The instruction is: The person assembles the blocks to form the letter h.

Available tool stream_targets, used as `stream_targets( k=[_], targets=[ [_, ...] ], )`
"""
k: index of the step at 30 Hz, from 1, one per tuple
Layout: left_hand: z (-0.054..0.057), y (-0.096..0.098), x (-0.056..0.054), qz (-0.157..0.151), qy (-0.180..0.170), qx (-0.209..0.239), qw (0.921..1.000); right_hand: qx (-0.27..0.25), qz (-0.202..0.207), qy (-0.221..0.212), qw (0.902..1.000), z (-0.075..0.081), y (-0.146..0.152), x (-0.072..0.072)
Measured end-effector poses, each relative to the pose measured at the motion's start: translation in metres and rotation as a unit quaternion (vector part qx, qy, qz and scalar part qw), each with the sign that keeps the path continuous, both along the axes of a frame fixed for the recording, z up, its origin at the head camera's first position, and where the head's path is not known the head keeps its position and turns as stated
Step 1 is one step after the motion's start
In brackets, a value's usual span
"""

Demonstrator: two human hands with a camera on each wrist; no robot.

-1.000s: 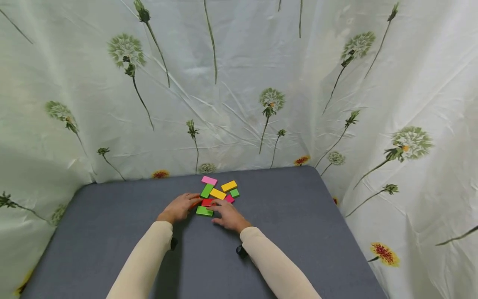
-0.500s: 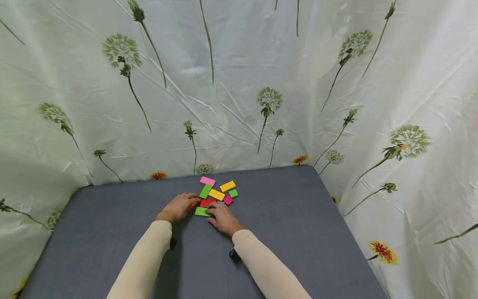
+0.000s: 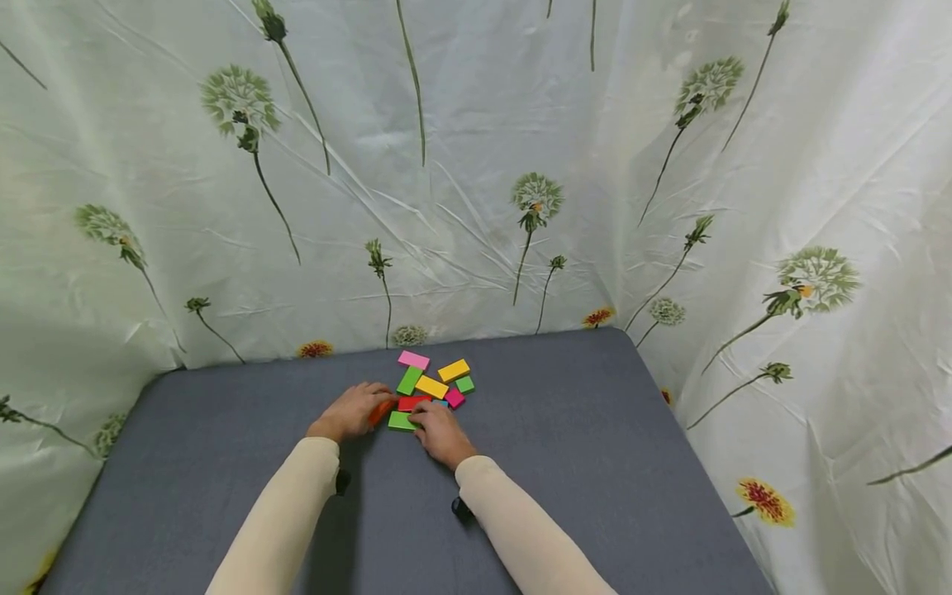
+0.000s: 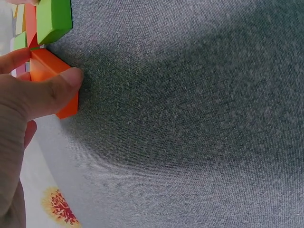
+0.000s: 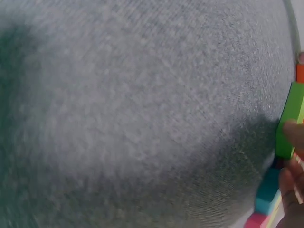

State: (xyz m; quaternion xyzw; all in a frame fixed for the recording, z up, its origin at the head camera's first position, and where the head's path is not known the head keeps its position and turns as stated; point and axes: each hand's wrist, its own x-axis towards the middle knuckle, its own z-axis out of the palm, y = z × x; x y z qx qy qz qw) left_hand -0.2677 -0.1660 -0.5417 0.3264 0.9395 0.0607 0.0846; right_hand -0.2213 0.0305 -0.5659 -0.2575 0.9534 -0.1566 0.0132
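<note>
My left hand [image 3: 353, 411] pinches an orange block [image 3: 382, 411] at the left end of a cluster of coloured blocks; the left wrist view shows the thumb lying along the orange block [image 4: 50, 62]. My right hand [image 3: 444, 434] holds the right end of a light green block [image 3: 400, 421] at the cluster's near side. In the right wrist view its thumb is against that green block [image 5: 289, 111], with a finger beside a teal block [image 5: 268, 189]. Behind the green block lies a red block [image 3: 409, 403], partly covered by the right fingers.
Beyond the hands lie a magenta block [image 3: 454, 398], a yellow block [image 3: 431, 387], a green block [image 3: 410, 380], a pink block [image 3: 413, 359], another yellow block [image 3: 454, 370] and a small green block [image 3: 464, 384]. The grey table [image 3: 565, 463] meets a floral curtain [image 3: 461, 248] at the back.
My right hand has moved left and settled onto the light green block's right end, uncovering part of the blue block. The left hand, with the orange block, has shifted slightly left.
</note>
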Motion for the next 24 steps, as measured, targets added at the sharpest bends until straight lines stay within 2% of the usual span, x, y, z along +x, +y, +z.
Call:
stream_targets(
  k=[9,16,19,24],
  targets=[
    [0.004,-0.003,0.006,0.02,0.001,-0.032,0.9993,0.045,-0.013,0.008,0.9989,0.006,-0.005,0.002],
    [0.002,-0.013,0.019,0.035,0.013,-0.04,0.9985,0.051,-0.019,0.018,0.9984,0.006,-0.01,0.004],
    [0.0,-0.016,0.027,0.046,0.011,-0.04,0.9981,0.05,-0.011,0.017,0.9985,0.005,-0.011,0.003],
    [0.001,-0.016,0.048,0.053,0.017,-0.017,0.9983,0.039,-0.009,0.017,0.999,0.003,-0.008,0.002]
  ],
)
